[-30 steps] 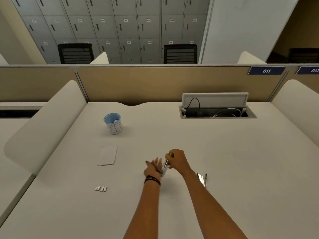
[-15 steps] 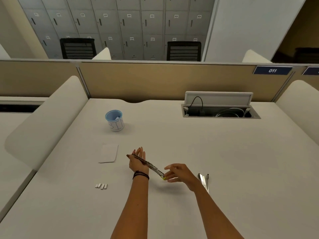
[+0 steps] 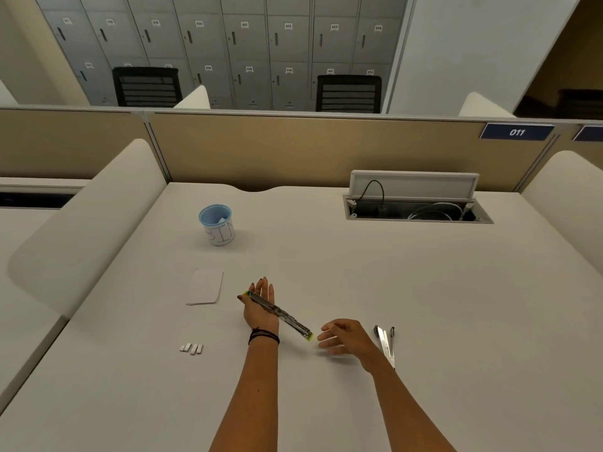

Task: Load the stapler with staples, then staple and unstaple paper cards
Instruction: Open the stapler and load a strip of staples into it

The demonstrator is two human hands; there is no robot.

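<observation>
Blur softens the right hand, whose fingers are spread loosely and hold nothing, just beside the stapler's yellow-tipped near end. Its forearm covers the near end of a metal tool on the worktop; what that tool is cannot be told. Pale and broad, the worktop is backed by tan dividers, with grey lockers and two black chairs beyond. The left hand lies palm up with the opened-out stapler across it, thumb on its far end. Staple strips lie left of that wrist, paper cards beyond them. A blue cup marked "BIN" holds a white scrap. An open cable well holds wires.
</observation>
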